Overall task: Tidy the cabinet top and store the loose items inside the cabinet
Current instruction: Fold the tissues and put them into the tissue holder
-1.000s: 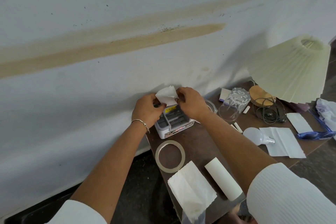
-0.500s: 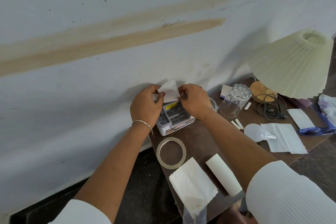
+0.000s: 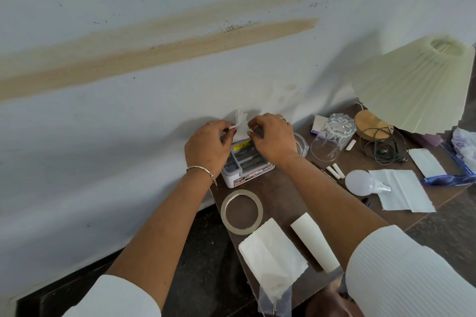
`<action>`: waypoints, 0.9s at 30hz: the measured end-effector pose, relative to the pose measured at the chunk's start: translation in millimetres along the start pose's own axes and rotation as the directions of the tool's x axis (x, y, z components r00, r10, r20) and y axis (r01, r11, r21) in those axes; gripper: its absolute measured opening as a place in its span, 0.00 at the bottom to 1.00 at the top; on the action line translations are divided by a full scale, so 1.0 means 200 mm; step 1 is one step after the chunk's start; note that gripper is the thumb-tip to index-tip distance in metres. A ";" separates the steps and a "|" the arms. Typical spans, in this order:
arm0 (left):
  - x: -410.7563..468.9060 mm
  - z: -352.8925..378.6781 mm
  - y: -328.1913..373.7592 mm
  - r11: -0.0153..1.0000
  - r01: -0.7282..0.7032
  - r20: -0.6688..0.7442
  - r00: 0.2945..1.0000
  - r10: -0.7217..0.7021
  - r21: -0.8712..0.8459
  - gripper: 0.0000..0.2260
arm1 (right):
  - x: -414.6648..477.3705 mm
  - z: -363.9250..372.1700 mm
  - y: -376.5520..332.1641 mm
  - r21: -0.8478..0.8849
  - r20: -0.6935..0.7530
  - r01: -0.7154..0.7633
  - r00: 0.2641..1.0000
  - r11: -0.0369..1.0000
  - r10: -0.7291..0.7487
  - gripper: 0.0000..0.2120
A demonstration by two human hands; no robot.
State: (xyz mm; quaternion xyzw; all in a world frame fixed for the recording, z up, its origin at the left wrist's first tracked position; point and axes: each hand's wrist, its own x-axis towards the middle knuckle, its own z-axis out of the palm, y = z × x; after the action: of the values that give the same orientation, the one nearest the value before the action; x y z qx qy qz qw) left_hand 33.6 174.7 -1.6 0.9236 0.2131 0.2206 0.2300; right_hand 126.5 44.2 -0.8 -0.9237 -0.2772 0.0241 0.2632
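A small white tissue (image 3: pixel 240 123) is pinched between both hands, just above a white plastic box (image 3: pixel 244 172) with grey compartments at the back left of the dark brown cabinet top (image 3: pixel 286 195). My left hand (image 3: pixel 207 148) holds the tissue's left side, my right hand (image 3: pixel 274 139) its right side. A tape ring (image 3: pixel 241 211), a folded napkin (image 3: pixel 273 255) and a white paper roll (image 3: pixel 314 244) lie nearer to me. A white light bulb (image 3: pixel 360 182) rests to the right.
A clear upturned glass (image 3: pixel 332 136), a round glass dish (image 3: pixel 301 144), white chalk pieces (image 3: pixel 336 172), a black pen (image 3: pixel 324 171), white papers (image 3: pixel 401 190), a coiled black cable (image 3: pixel 381 149) and a pleated cream lamp shade (image 3: pixel 417 85) on a wooden base fill the right side. The stained wall stands directly behind.
Both hands have squeezed the tissue from a flat sheet into a narrower crumpled piece, still above the box. The view shifted slightly.
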 end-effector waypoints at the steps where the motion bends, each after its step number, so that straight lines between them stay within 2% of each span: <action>1: 0.00 0.01 -0.01 1.000 -0.003 0.034 0.999 0.002 0.003 0.09 | 0.00 0.00 0.00 -0.016 0.003 -0.008 1.000 1.000 0.008 0.10; 3: -0.01 0.01 -0.01 1.000 -0.019 0.072 0.997 0.020 -0.007 0.09 | 0.00 0.01 0.01 -0.031 0.014 -0.034 0.999 0.999 0.034 0.10; 7: -0.01 0.01 0.01 0.997 -0.060 0.003 0.998 0.060 -0.057 0.10 | 0.00 0.00 0.02 0.001 0.020 -0.025 0.999 1.000 0.025 0.13; 12: -0.02 0.01 0.02 0.992 -0.069 0.003 0.998 0.070 -0.108 0.11 | 0.01 0.02 0.01 -0.006 0.010 -0.040 0.999 0.999 0.040 0.02; 14: -0.03 0.02 0.01 0.993 -0.058 0.011 0.998 0.059 -0.107 0.11 | 0.01 0.02 0.01 -0.030 0.032 -0.052 0.998 0.998 0.053 0.02; 19: -0.04 0.00 -0.01 0.985 -0.039 -0.039 0.999 0.033 -0.167 0.11 | 0.03 0.03 0.00 0.062 0.010 -0.008 1.000 0.998 0.007 0.05; 24: -0.04 0.04 -0.03 0.988 0.009 0.022 1.000 -0.006 -0.153 0.12 | 0.04 0.04 0.01 -0.078 0.085 -0.010 0.996 0.997 0.017 0.04; 27: -0.03 0.05 -0.03 0.988 -0.011 -0.013 1.000 0.009 -0.154 0.11 | 0.03 0.04 0.00 0.002 0.005 0.011 1.000 1.000 -0.011 0.10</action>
State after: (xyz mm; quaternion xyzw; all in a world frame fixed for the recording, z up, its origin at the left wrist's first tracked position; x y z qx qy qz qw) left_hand 31.5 173.6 -15.4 0.9027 0.1921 0.2435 0.2982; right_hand 129.6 51.4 -7.2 -0.9219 -0.2828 0.0252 0.2637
